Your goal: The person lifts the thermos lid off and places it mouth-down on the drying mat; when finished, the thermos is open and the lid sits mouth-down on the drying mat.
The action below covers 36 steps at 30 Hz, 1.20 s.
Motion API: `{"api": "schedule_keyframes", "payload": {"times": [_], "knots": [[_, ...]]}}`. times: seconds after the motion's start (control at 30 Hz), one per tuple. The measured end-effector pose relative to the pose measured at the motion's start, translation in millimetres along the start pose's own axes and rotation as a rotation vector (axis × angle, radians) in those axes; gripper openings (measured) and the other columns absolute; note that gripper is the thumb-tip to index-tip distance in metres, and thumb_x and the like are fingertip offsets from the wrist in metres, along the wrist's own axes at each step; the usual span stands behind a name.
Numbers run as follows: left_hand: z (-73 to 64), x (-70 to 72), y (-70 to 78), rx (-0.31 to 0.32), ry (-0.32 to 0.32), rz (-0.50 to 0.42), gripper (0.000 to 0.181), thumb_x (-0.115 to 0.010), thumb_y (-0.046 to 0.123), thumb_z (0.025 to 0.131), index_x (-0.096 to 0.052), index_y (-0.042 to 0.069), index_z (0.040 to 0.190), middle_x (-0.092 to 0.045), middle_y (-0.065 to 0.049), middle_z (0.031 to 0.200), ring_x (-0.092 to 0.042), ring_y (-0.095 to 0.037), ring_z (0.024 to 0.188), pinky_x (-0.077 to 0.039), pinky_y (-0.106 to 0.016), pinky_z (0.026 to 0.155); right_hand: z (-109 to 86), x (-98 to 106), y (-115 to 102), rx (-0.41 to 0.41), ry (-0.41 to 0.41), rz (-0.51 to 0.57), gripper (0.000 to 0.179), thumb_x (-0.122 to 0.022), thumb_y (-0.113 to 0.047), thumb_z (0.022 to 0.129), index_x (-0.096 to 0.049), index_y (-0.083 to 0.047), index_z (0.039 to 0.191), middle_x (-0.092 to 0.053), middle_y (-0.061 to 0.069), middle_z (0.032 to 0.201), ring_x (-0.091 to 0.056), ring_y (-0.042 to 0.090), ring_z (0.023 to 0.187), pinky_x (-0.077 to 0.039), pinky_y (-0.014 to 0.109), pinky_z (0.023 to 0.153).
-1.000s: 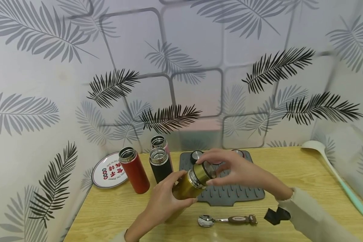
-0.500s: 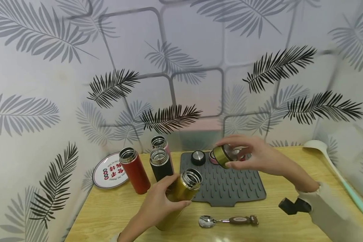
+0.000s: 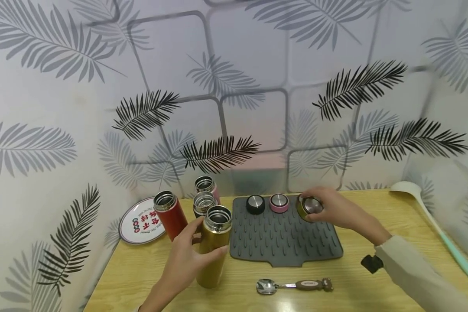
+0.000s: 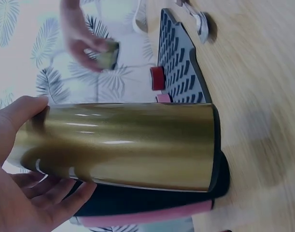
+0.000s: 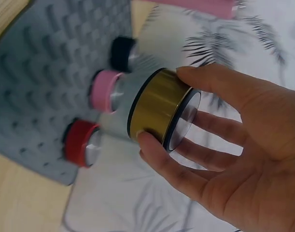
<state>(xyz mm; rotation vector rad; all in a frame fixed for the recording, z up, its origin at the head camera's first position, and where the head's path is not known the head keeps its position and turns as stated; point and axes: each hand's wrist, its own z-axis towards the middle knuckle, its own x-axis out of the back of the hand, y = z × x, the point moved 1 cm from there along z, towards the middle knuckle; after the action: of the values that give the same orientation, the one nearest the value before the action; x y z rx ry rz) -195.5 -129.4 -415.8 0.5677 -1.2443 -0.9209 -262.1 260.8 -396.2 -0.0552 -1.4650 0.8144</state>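
Observation:
My left hand (image 3: pixel 185 255) grips an uncapped gold thermos bottle (image 3: pixel 214 242), nearly upright, its steel mouth facing up. In the left wrist view the bottle's dark base shows close by the wooden table. My right hand (image 3: pixel 331 208) pinches the gold lid (image 5: pixel 159 106) by its side, thumb and fingers around it. That lid is held over the far right part of the grey drying mat (image 3: pixel 284 242). On the mat stand a black lid (image 3: pixel 255 204), a pink lid (image 3: pixel 278 203) and a red lid (image 5: pixel 81 142), the red one mostly hidden in the head view.
Behind the gold bottle stand uncapped red (image 3: pixel 171 216), black (image 3: pixel 204 203) and pink (image 3: pixel 215 193) bottles. A white plate (image 3: pixel 140 221) leans at the left wall. A spoon (image 3: pixel 294 284) lies before the mat, and a ladle (image 3: pixel 433 216) along the right side.
The gold lid has come off the bottle and moved right, over the mat, in my right hand. My left hand has shifted the bottle left and tilted it more upright.

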Motion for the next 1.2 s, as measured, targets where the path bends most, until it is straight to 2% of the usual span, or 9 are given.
{"api": "schedule_keyframes", "payload": {"times": [0.17, 0.33, 0.43, 0.53, 0.63, 0.8, 1.03, 1.2], "knots": [[-3.6, 11.0, -12.1, 0.023, 0.053, -0.019, 0.078, -0.096, 0.035, 0.075, -0.058, 0.015, 0.139, -0.068, 0.0, 0.121, -0.063, -0.019, 0.102, -0.058, -0.034, 0.091, 3.9, -26, 34, -0.093, -0.035, -0.111, 0.059, -0.085, -0.017, 0.086, -0.061, 0.009, 0.133, -0.066, 0.024, 0.122, -0.066, 0.035, 0.105, -0.057, 0.049, 0.081], [-6.1, 21.5, -21.4, 0.051, 0.088, 0.03, 0.081, -0.096, 0.038, 0.075, -0.054, 0.014, 0.14, -0.067, -0.003, 0.113, -0.06, -0.019, 0.096, -0.055, -0.026, 0.081, 5.8, -47, 55, -0.161, -0.043, -0.15, 0.051, -0.086, -0.014, 0.084, -0.062, 0.012, 0.122, -0.066, 0.018, 0.104, -0.064, 0.026, 0.089, -0.056, 0.045, 0.074], [-4.3, 28.0, -24.7, 0.068, 0.103, 0.067, 0.082, -0.096, 0.037, 0.075, -0.052, 0.012, 0.14, -0.067, -0.005, 0.112, -0.059, -0.02, 0.096, -0.053, -0.025, 0.079, 6.4, -56, 60, -0.18, -0.046, -0.147, 0.046, -0.086, -0.011, 0.084, -0.063, 0.011, 0.117, -0.065, 0.015, 0.098, -0.061, 0.023, 0.084, -0.054, 0.042, 0.071], [-0.1, 31.8, -28.8, 0.069, 0.121, 0.067, 0.083, -0.096, 0.033, 0.076, -0.051, 0.009, 0.14, -0.068, -0.008, 0.117, -0.061, -0.021, 0.099, -0.054, -0.027, 0.081, 5.4, -60, 63, -0.196, -0.035, -0.153, 0.044, -0.087, -0.012, 0.083, -0.063, 0.009, 0.114, -0.063, 0.014, 0.095, -0.06, 0.023, 0.082, -0.053, 0.042, 0.07], [4.0, 32.4, -33.8, 0.073, 0.136, 0.008, 0.082, -0.096, 0.026, 0.076, -0.049, 0.005, 0.141, -0.067, -0.012, 0.127, -0.067, -0.024, 0.109, -0.057, -0.029, 0.089, 4.0, -63, 64, -0.211, -0.016, -0.158, 0.042, -0.088, -0.013, 0.083, -0.063, 0.007, 0.11, -0.062, 0.012, 0.093, -0.057, 0.023, 0.081, -0.051, 0.041, 0.069], [9.6, 30.5, -43.9, 0.102, 0.174, -0.104, 0.081, -0.095, 0.015, 0.077, -0.047, 0.002, 0.141, -0.063, -0.015, 0.135, -0.068, -0.029, 0.116, -0.058, -0.036, 0.094, 2.1, -66, 66, -0.226, 0.017, -0.155, 0.044, -0.089, -0.015, 0.082, -0.063, 0.007, 0.11, -0.061, 0.014, 0.094, -0.056, 0.023, 0.081, -0.049, 0.042, 0.069], [14.9, 27.0, -57.9, 0.127, 0.224, -0.08, 0.08, -0.094, 0.018, 0.079, -0.047, 0.001, 0.142, -0.062, -0.016, 0.134, -0.066, -0.03, 0.116, -0.055, -0.048, 0.1, 1.8, -66, 68, -0.255, 0.055, -0.149, 0.046, -0.09, -0.019, 0.082, -0.063, 0.008, 0.109, -0.061, 0.016, 0.095, -0.055, 0.025, 0.081, -0.049, 0.043, 0.069], [16.0, 23.9, -63.6, 0.136, 0.231, -0.085, 0.079, -0.094, 0.019, 0.079, -0.049, 0.001, 0.142, -0.061, -0.016, 0.135, -0.066, -0.033, 0.119, -0.056, -0.046, 0.099, 2.0, -68, 74, -0.265, 0.069, -0.129, 0.047, -0.089, -0.022, 0.084, -0.063, 0.008, 0.111, -0.062, 0.02, 0.101, -0.057, 0.026, 0.084, -0.052, 0.046, 0.072]]}}
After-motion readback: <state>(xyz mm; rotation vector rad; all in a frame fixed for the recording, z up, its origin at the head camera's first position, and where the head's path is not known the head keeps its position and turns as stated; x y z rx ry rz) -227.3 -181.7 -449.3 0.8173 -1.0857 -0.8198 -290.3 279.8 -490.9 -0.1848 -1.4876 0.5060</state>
